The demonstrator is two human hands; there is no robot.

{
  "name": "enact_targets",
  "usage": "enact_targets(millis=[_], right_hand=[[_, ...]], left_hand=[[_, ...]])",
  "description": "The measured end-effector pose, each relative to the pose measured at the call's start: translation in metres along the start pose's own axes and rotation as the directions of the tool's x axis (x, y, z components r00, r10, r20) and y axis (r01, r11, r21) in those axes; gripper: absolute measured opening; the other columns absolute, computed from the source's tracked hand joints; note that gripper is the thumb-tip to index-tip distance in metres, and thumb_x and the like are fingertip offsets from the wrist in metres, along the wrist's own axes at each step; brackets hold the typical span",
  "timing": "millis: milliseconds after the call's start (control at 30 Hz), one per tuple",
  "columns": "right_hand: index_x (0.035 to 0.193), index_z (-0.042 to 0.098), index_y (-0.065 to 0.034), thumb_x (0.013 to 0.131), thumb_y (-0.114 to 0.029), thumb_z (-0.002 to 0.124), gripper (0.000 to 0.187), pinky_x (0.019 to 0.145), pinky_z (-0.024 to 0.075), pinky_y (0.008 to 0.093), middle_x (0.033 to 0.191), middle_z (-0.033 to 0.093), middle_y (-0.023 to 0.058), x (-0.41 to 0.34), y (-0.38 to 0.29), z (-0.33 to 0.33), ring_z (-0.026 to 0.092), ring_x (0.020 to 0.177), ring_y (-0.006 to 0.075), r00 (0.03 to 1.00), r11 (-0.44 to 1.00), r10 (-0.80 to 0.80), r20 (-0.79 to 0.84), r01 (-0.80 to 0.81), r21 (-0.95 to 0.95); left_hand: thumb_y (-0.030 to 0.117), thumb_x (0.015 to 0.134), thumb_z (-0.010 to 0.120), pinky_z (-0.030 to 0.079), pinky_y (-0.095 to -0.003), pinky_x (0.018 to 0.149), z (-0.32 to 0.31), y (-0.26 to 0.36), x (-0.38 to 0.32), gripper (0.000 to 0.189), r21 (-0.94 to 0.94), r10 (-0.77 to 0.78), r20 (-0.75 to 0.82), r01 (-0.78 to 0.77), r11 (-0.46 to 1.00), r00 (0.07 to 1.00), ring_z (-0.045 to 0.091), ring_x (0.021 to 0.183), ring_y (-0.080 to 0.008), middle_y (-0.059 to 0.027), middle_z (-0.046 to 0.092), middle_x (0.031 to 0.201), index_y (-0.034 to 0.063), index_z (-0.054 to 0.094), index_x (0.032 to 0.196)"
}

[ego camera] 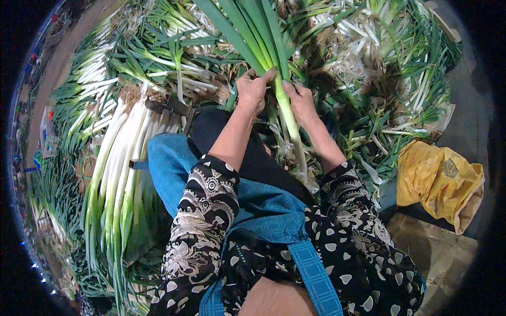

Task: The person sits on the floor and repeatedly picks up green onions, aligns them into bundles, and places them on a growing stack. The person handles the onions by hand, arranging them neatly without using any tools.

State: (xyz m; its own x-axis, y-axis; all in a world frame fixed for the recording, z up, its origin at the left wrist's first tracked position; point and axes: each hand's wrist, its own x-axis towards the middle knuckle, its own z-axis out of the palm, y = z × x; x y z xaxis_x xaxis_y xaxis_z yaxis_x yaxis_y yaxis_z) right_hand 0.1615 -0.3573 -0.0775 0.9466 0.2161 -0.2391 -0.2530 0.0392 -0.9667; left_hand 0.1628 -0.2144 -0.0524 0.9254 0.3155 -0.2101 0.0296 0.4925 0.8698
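Note:
One long green onion (287, 114) slants across the upper middle, its green leaves fanned away from me and its white root end pointing down towards my lap. My left hand (253, 89) grips it where the leaves split, thumb across the stalk. Just below and to the right, my right hand (302, 100) pinches the stalk's side between thumb and fingers. To my left, a bundle of peeled green onions (122, 150) lies with its roots away from me and its leaves hanging down, beside a dark metal piece (168, 106).
Heaps of green onions (91, 79) spread at the upper left. Another pile (411, 75) with roots and dry skins fills the upper right. Loose leaves and peelings (367, 158) lie right of my knees. A crumpled yellow bag (438, 177) stands at the right, above a brown sheet (435, 245).

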Motion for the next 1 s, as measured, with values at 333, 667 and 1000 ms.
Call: enact_targets(millis=[333,667,1000], right_hand=[[0.107,0.057,-0.0026,0.084,-0.021,0.066,0.031,0.061,0.0482,0.0478,0.077,0.062,0.0188,-0.060,0.007,0.003,0.060,0.067,0.0423,0.789,0.360,-0.609,0.085,0.370,-0.856],[0.087,0.059,-0.0081,0.073,-0.017,0.071,0.021,0.061,0.0482,0.0404,0.077,0.064,0.0169,-0.115,0.097,-0.109,0.064,0.071,0.0329,0.984,0.568,-0.175,0.047,0.139,-0.811],[0.094,0.062,0.0014,0.076,-0.025,0.076,0.035,0.064,0.0458,0.0273,0.078,0.064,0.0029,-0.125,0.028,-0.086,0.056,0.070,0.0104,0.988,0.818,-0.020,0.150,0.103,-0.566]], left_hand=[[0.031,0.077,0.079,0.048,-0.0339,0.073,0.011,0.014,-0.013,0.049,-0.040,-0.118,0.021,0.119,0.992,0.993,0.059,0.085,-0.0188,-0.0089,0.063,0.100,0.0010,0.059,0.111],[0.039,0.089,0.064,0.042,-0.0347,0.049,-0.052,0.034,0.041,0.031,-0.380,-0.147,-0.200,0.062,0.923,0.969,0.043,0.054,-0.0144,-0.0006,0.046,0.067,0.0122,0.050,0.095],[0.042,0.088,0.066,0.048,-0.0388,0.055,-0.063,0.047,0.065,0.044,-0.246,-0.076,-0.353,-0.014,0.969,0.932,0.052,0.060,-0.0207,-0.0084,0.054,0.084,0.0066,0.051,0.109]])
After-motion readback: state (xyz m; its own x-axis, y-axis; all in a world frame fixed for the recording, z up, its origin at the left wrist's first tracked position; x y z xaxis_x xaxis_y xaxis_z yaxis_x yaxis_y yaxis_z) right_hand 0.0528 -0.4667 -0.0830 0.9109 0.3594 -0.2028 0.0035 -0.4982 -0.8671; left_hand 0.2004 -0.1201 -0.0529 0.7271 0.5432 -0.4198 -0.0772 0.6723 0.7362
